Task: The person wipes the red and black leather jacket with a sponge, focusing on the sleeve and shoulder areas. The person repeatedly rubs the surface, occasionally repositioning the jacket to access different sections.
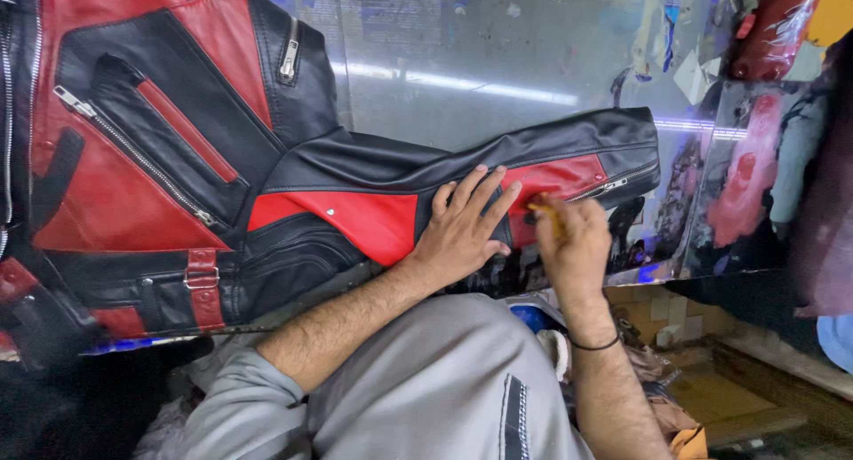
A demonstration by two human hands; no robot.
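Surface: a glossy, reflective worktable (462, 78), its right end smeared with red and dark stains.

Item, left: a red and black leather jacket (151, 158) lying flat with zippers and a buckled strap, its body cut off by the left edge of the view. Its sleeve (462, 171) stretches rightward across the table.

Left hand (462, 229): fingers spread wide, palm pressed flat on the sleeve's red panel.

Right hand (573, 242): curled shut around a small yellowish tool (544, 213) at the red cuff panel beside the zipper; the tool's tip is hidden by the fingers, its kind unclear. A black band circles the wrist.
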